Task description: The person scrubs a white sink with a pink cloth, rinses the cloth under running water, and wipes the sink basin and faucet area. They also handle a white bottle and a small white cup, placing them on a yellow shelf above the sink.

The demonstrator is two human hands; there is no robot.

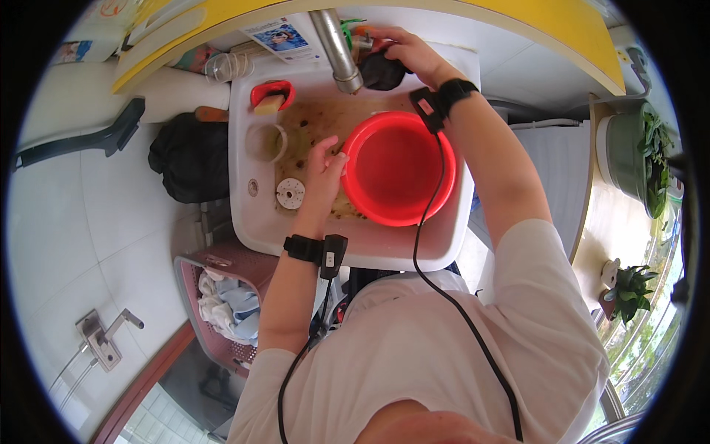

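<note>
A red plastic basin [399,213] sits in the right half of a white sink [344,241], and its inside looks smooth and red. At the basin's left rim is my left hand [326,166], thumb against the rim and another finger raised; whether it grips is unclear. My right hand [410,50] reaches to the back of the sink, its fingertips beside a metal tap fitting [363,42]. Directly below those fingers lies a black object [381,71], perhaps cloth. The fingertips are partly hidden, so their hold cannot be made out. A metal pipe spout [335,50] comes down left of them.
A red holder [272,89] with a soap bar [269,105], a clear cup [267,142] and a white drain cover [290,193] are in the sink's left part. A yellow-edged shelf [554,39] overhangs the back. A pink laundry basket [216,344] stands left; cables trail from both wrists.
</note>
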